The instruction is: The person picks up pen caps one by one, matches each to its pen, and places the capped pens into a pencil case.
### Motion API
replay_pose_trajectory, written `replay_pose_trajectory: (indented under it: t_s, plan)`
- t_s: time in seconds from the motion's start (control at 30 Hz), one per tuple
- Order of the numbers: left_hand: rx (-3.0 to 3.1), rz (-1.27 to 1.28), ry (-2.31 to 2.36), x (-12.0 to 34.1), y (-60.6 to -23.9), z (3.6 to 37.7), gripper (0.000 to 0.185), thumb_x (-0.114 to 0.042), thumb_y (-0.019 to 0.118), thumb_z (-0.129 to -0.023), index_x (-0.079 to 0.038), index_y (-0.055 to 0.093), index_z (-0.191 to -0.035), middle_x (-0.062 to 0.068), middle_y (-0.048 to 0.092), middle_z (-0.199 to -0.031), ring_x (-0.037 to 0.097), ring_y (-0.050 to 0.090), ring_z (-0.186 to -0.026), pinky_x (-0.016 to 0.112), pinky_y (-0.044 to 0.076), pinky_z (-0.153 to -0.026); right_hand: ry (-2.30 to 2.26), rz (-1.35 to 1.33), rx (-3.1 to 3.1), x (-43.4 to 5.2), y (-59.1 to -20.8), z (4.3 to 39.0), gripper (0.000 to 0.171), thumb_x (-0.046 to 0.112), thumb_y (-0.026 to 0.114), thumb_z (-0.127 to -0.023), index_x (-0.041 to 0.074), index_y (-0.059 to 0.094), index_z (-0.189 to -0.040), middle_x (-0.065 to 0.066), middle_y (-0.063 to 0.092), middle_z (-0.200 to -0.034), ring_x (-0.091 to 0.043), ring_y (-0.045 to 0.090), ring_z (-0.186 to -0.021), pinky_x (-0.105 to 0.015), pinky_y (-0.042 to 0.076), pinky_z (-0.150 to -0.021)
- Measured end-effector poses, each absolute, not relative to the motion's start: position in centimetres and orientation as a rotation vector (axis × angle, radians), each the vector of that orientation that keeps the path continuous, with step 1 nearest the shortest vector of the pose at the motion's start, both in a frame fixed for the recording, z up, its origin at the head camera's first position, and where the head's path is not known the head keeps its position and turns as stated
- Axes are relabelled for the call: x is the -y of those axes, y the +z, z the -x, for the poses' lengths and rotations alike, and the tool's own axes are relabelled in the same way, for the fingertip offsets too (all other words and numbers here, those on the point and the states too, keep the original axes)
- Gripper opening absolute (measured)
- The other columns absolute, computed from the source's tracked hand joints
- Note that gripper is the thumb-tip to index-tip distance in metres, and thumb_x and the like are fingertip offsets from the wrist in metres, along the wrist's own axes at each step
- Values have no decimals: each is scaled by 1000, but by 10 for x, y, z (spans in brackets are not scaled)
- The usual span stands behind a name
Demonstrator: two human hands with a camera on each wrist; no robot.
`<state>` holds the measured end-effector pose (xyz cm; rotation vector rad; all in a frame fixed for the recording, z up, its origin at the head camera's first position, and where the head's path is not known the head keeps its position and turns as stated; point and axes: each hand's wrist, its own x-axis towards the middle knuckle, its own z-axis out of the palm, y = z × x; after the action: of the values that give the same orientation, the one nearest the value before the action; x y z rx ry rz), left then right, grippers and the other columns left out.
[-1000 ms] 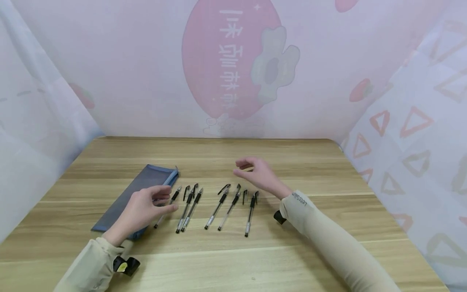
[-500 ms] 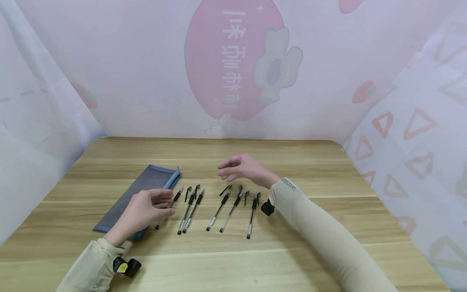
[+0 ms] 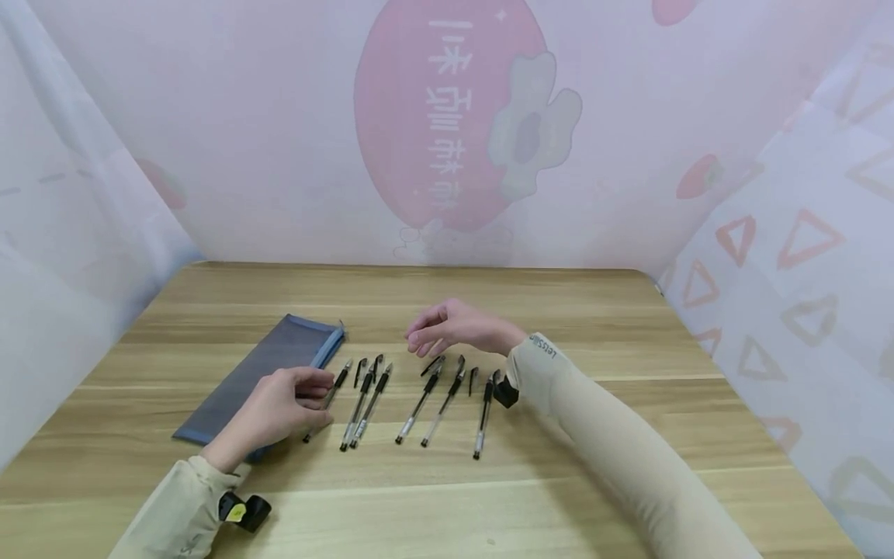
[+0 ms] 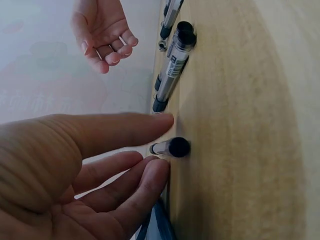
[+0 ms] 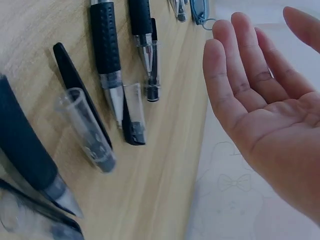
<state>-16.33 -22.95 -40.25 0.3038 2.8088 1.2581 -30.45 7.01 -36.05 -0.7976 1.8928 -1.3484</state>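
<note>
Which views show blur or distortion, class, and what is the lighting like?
Head view: soft, even light, faint shadows, table edges splayed by the wide lens. Left wrist view: left hand looms large and soft. Right wrist view: nearest pens blurred, right hand sharp.

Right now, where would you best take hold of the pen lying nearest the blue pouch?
Probably the clear barrel of the pen, pinched from above: it lies flat on the table, and the left hand already has its fingertips at it, with a gap to the next pen.
</note>
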Motion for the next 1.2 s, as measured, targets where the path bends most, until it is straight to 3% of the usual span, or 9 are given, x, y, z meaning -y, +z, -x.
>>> replay_pose_trajectory:
  t_s: [0.3, 0.53, 0.67, 0.87, 1.2]
  plan:
    - [-2817, -224, 1299, 235, -406, 163, 39, -9, 81, -81, 0, 68, -116, 4, 72, -100, 18, 68, -91, 30, 56, -75, -1338, 816, -1811, -49, -368, 313, 41, 7, 71, -91, -9, 58, -126, -18, 67, -116, -36, 63, -104, -49, 49, -95]
    - [-2860, -207, 1295, 230, -408, 165, 32, -11, 83, -78, -2, 71, -106, 1, 72, -93, 13, 67, -82, 26, 55, -71, -1238, 864, -1864, -31, -372, 318, 40, 4, 73, -89, -8, 60, -124, -21, 66, -115, -40, 62, -105, -49, 50, -93]
    - [-2881, -195, 1277, 228, -407, 166, 28, -11, 84, -77, -4, 72, -101, 0, 72, -89, 12, 67, -78, 26, 54, -70, -1225, 901, -1860, -23, -374, 322, 38, -3, 72, -87, -9, 60, -123, -23, 66, -115, -35, 64, -103, -48, 50, -93]
    - [-2884, -173, 1266, 227, -404, 161, 24, -14, 82, -79, -7, 74, -100, -3, 72, -88, 10, 67, -78, 29, 55, -72, -1240, 899, -1861, -16, -379, 327, 38, -9, 72, -84, -11, 61, -121, -23, 66, -114, -30, 67, -99, -41, 55, -87]
    - [-2905, -49, 1272, 239, -392, 144, 26, -23, 79, -86, -10, 74, -109, -3, 73, -93, 10, 68, -84, 41, 55, -79, -1234, 929, -1896, -9, -383, 330, 36, -7, 75, -83, -10, 63, -117, -23, 67, -110, -35, 67, -96, -53, 53, -86]
